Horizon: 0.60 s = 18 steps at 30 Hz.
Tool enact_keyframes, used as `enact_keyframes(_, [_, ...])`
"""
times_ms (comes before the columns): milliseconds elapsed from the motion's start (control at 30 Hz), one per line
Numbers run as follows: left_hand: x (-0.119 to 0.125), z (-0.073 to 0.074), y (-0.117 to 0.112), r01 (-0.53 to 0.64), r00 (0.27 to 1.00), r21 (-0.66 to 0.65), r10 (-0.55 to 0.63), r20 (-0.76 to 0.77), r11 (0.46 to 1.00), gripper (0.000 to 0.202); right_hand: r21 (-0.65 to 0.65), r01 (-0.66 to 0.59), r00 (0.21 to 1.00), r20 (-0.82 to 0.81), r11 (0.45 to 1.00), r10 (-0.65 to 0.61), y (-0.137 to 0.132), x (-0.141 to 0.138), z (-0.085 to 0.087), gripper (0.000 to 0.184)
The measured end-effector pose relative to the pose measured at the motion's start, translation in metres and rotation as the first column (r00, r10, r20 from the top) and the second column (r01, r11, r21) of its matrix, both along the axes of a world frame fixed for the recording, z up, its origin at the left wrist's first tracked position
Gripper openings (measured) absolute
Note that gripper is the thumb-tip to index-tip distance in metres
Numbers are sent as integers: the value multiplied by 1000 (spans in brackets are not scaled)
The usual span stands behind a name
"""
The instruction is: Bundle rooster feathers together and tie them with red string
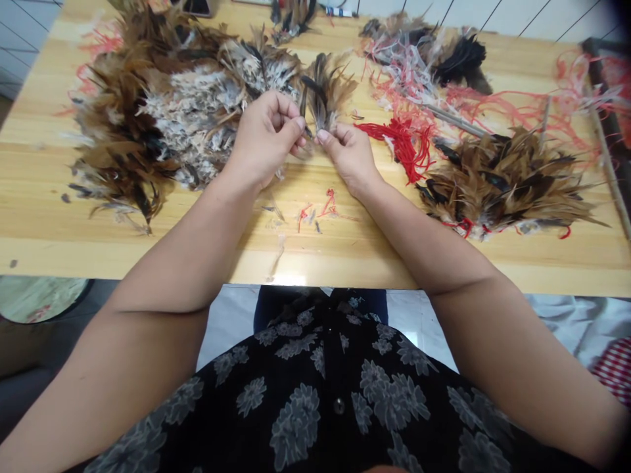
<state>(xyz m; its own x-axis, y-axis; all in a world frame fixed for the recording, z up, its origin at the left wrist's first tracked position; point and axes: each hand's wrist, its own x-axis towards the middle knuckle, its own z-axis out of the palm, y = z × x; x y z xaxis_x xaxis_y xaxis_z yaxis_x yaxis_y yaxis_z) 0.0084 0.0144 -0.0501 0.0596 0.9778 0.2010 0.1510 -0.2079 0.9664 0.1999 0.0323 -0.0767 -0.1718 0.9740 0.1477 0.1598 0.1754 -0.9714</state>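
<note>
Over the middle of the wooden table, my right hand point(351, 157) pinches the base of a small bunch of brown and black feathers point(328, 89), whose tips fan upward. Close beside it, my left hand point(269, 135) is closed, thumb against fingers, on a dark narrow feather point(303, 105). The two hands nearly meet at the quill ends. A large heap of brown feathers with pale fluffy bases point(192, 112) lies just left of my left hand. To the right of my right hand rests a bundle of red strings point(407, 144).
Brown feather bunches tied with red string point(507, 180) lie at the right. Behind them are tangled pink and white plastic strands point(409, 66) and a dark-edged frame point(604, 125). Red thread scraps point(329, 202) lie near the front edge. A marker point(340, 12) is at the back.
</note>
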Motion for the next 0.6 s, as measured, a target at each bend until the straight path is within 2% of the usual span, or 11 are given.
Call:
enact_keyframes(233, [10, -12, 9, -20, 998, 109, 27, -63, 994, 41, 111, -9, 998, -67, 994, 16, 1, 7, -6, 59])
enact_keyframes(367, [20, -16, 19, 9, 991, 148, 11, -134, 989, 19, 183, 22, 987, -158, 983, 7, 6, 14, -16, 50])
enact_keyframes(500, [26, -20, 25, 16, 988, 202, 16, -156, 979, 18, 325, -96, 950, -251, 941, 183, 10, 18, -22, 37])
enact_keyframes(600, [28, -17, 21, -4, 972, 271, 68, -226, 963, 20, 365, -147, 937, -247, 919, 248, 8, 20, -19, 40])
